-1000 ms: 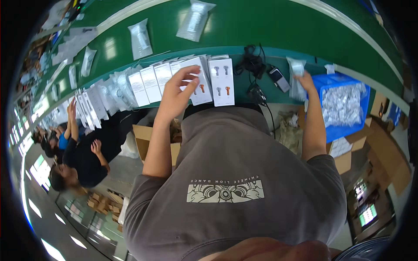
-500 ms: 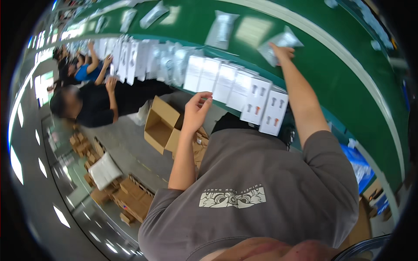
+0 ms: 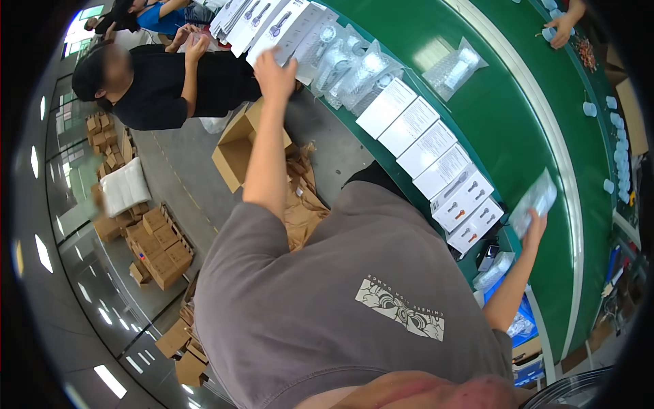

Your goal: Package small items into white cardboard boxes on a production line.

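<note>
My right hand [image 3: 534, 226] is closed on a clear bubble-wrap packet [image 3: 535, 202] over the green surface at the right; what lies inside the packet is unclear. At the upper left, my left hand [image 3: 275, 78] is at the near end of a white box [image 3: 281, 28] with pictures of a handheld device on it. Thumb and fingers are apart there, and whether they touch the box is hard to see. Between my hands, several bubble-wrapped items [image 3: 368, 68] lie in a heap, next to a row of white printed boxes [image 3: 436, 151].
Another bubble-wrap packet [image 3: 455, 71] lies on the green belt [image 3: 507, 116]. Beyond the pale rail are small light-blue cups [image 3: 621, 157] and another person's hand [image 3: 561, 30]. A co-worker in black [image 3: 153, 88] stands at left. An open carton [image 3: 235, 151] sits on the floor.
My view has turned. My left hand has gone from beside the box row to the far white boxes. My right hand has drawn the bubble-wrap packet nearer, off the belt surface.
</note>
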Action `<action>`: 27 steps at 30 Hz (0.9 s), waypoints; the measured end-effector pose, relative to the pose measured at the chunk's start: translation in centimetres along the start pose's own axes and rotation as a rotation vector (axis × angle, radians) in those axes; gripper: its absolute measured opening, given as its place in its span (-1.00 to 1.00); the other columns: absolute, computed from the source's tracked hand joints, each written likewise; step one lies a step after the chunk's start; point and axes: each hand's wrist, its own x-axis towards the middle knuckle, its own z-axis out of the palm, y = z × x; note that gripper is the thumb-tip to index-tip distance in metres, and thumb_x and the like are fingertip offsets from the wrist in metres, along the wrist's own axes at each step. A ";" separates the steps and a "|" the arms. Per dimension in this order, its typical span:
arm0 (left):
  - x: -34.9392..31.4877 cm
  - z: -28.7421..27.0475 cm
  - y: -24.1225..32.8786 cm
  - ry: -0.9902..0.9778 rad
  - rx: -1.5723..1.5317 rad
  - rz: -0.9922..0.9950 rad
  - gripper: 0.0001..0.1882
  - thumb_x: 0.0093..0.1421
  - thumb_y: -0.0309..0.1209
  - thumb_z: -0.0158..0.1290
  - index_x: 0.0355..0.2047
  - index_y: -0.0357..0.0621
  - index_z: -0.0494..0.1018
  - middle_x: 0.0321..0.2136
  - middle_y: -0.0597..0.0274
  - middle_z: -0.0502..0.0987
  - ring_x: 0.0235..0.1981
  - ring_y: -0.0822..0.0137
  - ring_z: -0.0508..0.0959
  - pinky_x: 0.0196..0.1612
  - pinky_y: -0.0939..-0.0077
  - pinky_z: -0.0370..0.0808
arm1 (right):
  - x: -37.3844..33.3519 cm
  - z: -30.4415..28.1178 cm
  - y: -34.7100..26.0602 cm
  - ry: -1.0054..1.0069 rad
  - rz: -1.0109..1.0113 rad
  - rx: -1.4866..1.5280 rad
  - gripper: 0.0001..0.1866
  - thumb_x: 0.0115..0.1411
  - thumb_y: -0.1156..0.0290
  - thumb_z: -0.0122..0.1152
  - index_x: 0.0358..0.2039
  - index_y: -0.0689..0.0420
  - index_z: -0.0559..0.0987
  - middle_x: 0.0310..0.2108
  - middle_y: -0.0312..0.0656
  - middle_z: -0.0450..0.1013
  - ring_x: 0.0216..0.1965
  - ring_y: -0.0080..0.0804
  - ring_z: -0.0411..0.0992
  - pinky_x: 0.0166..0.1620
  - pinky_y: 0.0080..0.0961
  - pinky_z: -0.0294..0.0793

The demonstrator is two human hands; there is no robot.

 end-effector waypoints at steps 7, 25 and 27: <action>7.0 2.7 -5.4 -0.168 0.272 0.028 -0.20 -0.11 0.04 0.37 0.07 -0.10 0.40 -0.03 -0.07 0.48 0.07 -0.12 0.43 0.13 -0.05 0.34 | -7.0 -3.5 0.1 0.128 -0.043 0.082 -0.27 0.08 0.36 0.29 0.26 0.29 0.29 0.13 0.00 0.39 0.10 -0.13 0.39 0.14 -0.25 0.39; -1.6 -19.9 10.9 -1.462 -0.831 -0.082 -0.63 0.18 -0.36 0.15 -0.07 -0.13 0.28 -0.15 0.34 0.38 -0.04 0.45 0.35 0.08 0.55 0.27 | -11.1 -7.8 7.4 0.227 -0.182 -0.337 -0.41 0.13 0.09 0.40 -0.01 0.28 0.52 -0.09 0.00 0.55 -0.05 -0.26 0.50 0.04 -0.39 0.43; -4.2 -19.9 11.9 -1.659 -0.818 -0.122 -0.57 0.16 -0.34 0.20 -0.04 -0.11 0.27 -0.14 0.34 0.38 -0.05 0.44 0.37 0.07 0.53 0.29 | -14.1 -8.7 11.8 0.255 -0.143 -0.261 -0.47 0.15 0.11 0.38 -0.05 0.27 0.53 -0.13 -0.04 0.55 -0.10 -0.30 0.50 0.00 -0.39 0.44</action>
